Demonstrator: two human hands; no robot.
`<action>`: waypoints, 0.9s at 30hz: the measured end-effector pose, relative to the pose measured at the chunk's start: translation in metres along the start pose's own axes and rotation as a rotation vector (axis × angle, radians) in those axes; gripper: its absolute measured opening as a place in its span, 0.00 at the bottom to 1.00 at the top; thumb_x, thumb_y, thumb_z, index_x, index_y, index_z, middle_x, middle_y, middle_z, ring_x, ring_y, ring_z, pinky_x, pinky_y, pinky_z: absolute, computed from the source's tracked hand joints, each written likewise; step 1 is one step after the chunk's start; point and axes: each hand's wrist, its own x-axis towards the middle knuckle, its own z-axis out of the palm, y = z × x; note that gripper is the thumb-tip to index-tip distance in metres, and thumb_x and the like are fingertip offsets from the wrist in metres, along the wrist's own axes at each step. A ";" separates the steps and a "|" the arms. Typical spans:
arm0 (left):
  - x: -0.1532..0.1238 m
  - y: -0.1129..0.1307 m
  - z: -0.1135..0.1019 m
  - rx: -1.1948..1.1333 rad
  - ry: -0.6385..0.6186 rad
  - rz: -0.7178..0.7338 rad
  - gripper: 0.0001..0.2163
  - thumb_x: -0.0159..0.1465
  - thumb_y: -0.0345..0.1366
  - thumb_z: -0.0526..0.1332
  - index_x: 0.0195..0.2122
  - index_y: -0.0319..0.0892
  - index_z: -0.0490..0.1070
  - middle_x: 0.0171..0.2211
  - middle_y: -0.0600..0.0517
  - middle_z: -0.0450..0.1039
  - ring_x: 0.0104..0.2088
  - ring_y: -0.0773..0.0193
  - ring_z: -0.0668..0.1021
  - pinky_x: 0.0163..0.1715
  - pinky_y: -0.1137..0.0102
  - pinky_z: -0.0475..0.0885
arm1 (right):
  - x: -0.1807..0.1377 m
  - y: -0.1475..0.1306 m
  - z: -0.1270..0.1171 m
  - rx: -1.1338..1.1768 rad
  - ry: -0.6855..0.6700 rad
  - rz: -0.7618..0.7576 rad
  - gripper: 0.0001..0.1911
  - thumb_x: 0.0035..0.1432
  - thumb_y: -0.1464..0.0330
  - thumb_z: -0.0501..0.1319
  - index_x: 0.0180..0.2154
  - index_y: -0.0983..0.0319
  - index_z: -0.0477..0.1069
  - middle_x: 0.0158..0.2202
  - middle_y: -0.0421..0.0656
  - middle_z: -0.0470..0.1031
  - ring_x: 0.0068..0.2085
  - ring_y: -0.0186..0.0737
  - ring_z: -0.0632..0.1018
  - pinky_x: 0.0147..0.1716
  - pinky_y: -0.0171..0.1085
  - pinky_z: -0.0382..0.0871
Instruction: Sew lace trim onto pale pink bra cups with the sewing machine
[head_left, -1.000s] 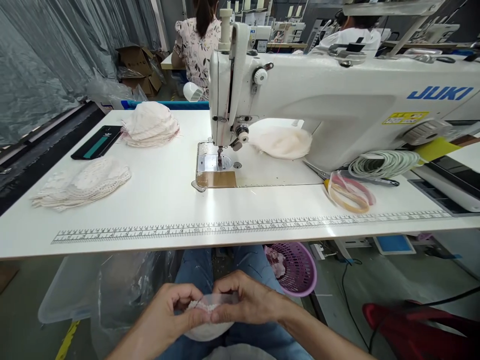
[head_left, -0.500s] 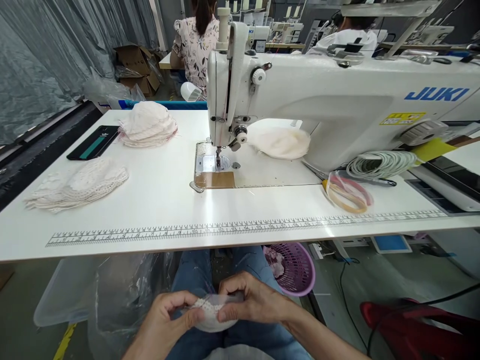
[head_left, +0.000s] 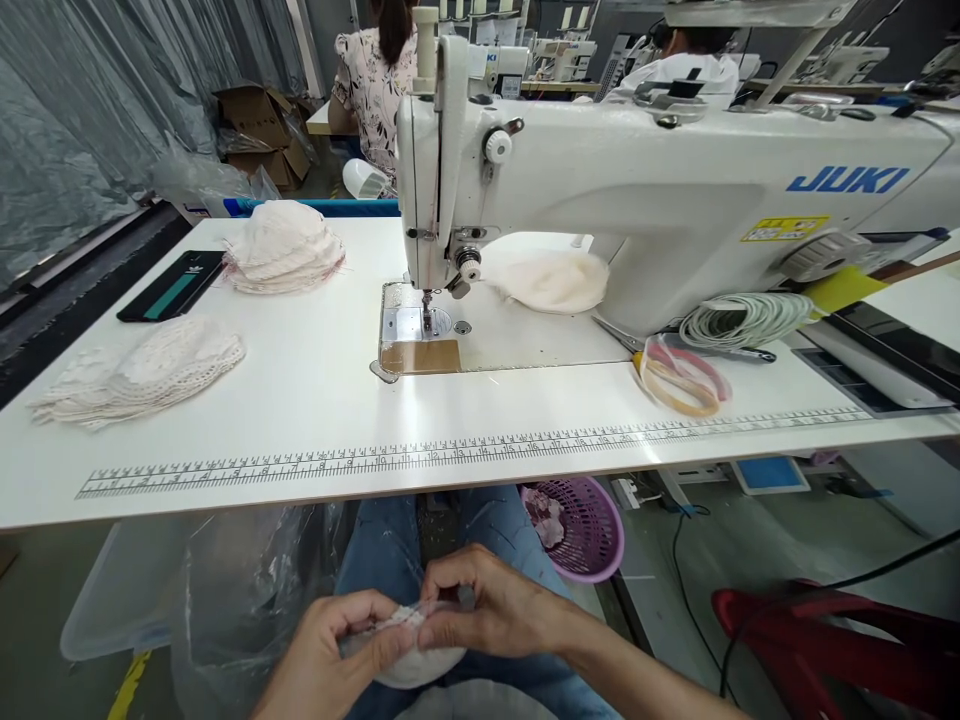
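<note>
Over my lap, my left hand (head_left: 349,645) and my right hand (head_left: 484,610) pinch a small rounded piece of white lace-edged fabric (head_left: 420,668) between thumbs and fingers. The two hands sit close together at its upper edge, and the fingers cover part of it. Above them on the table lies a stack of white lace-edged pieces (head_left: 150,370) at the left. Behind it is a second stack of white fabric pieces (head_left: 281,250) with pinkish edges. The sewing machine (head_left: 600,180) stands beyond, with cream fabric (head_left: 559,282) under its arm.
A printed ruler (head_left: 450,450) runs along the front of the white table (head_left: 315,420). Scissors (head_left: 615,335), looped ribbons (head_left: 682,378) and coiled cord (head_left: 742,320) lie right. A purple basket (head_left: 592,530) holds scraps below. A dark phone-like case (head_left: 172,287) lies left. Two people sit ahead.
My hands have drawn slightly closer together on the fabric, and my right hand has shifted a little left. The whole view has moved slightly; the table items stay put.
</note>
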 end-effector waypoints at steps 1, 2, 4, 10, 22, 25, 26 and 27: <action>0.000 0.000 0.001 -0.021 -0.005 -0.001 0.21 0.53 0.55 0.63 0.28 0.39 0.78 0.24 0.50 0.75 0.26 0.63 0.71 0.27 0.76 0.64 | 0.000 0.001 0.000 0.020 -0.005 0.011 0.21 0.51 0.53 0.63 0.27 0.67 0.71 0.21 0.35 0.64 0.23 0.27 0.61 0.21 0.27 0.54; 0.001 0.000 0.002 -0.045 -0.007 -0.004 0.21 0.52 0.55 0.64 0.29 0.39 0.78 0.25 0.50 0.75 0.27 0.63 0.72 0.28 0.75 0.65 | -0.001 0.002 0.000 0.033 -0.009 0.020 0.21 0.51 0.53 0.63 0.27 0.67 0.70 0.21 0.35 0.64 0.23 0.27 0.61 0.21 0.27 0.54; 0.002 -0.001 0.004 -0.085 -0.006 -0.011 0.21 0.50 0.54 0.66 0.30 0.38 0.78 0.25 0.49 0.75 0.27 0.63 0.71 0.28 0.75 0.64 | -0.002 0.003 0.000 0.035 -0.006 0.026 0.22 0.50 0.52 0.63 0.27 0.67 0.70 0.21 0.35 0.63 0.23 0.27 0.61 0.21 0.27 0.54; 0.006 -0.006 0.008 -0.081 -0.052 -0.055 0.22 0.49 0.54 0.66 0.25 0.35 0.79 0.16 0.54 0.66 0.19 0.71 0.60 0.21 0.76 0.55 | -0.009 0.000 -0.004 0.064 -0.006 0.070 0.22 0.49 0.53 0.65 0.26 0.68 0.71 0.20 0.35 0.62 0.23 0.27 0.61 0.21 0.27 0.53; 0.010 0.000 0.004 -0.102 -0.190 -0.146 0.21 0.50 0.52 0.67 0.29 0.36 0.79 0.20 0.51 0.72 0.22 0.69 0.66 0.24 0.75 0.59 | -0.013 0.007 -0.007 0.076 -0.068 0.105 0.22 0.50 0.52 0.64 0.29 0.67 0.72 0.21 0.36 0.64 0.23 0.27 0.63 0.22 0.27 0.56; 0.010 -0.001 0.004 -0.095 -0.196 -0.155 0.21 0.50 0.52 0.67 0.29 0.36 0.79 0.20 0.51 0.71 0.21 0.69 0.65 0.23 0.75 0.59 | -0.015 0.009 -0.007 0.079 -0.088 0.105 0.21 0.50 0.52 0.64 0.29 0.67 0.72 0.22 0.35 0.64 0.24 0.28 0.64 0.22 0.27 0.57; 0.009 -0.001 0.004 -0.090 -0.199 -0.155 0.21 0.50 0.53 0.67 0.29 0.36 0.79 0.20 0.51 0.71 0.22 0.69 0.65 0.24 0.75 0.59 | -0.015 0.009 -0.008 0.073 -0.099 0.100 0.21 0.49 0.53 0.65 0.30 0.66 0.72 0.21 0.35 0.63 0.24 0.27 0.63 0.22 0.27 0.56; 0.009 -0.001 0.004 -0.081 -0.197 -0.151 0.21 0.50 0.53 0.66 0.29 0.36 0.79 0.21 0.51 0.71 0.22 0.68 0.65 0.24 0.75 0.59 | -0.016 0.009 -0.008 0.058 -0.110 0.091 0.20 0.48 0.54 0.66 0.30 0.66 0.73 0.20 0.34 0.62 0.23 0.27 0.62 0.21 0.26 0.54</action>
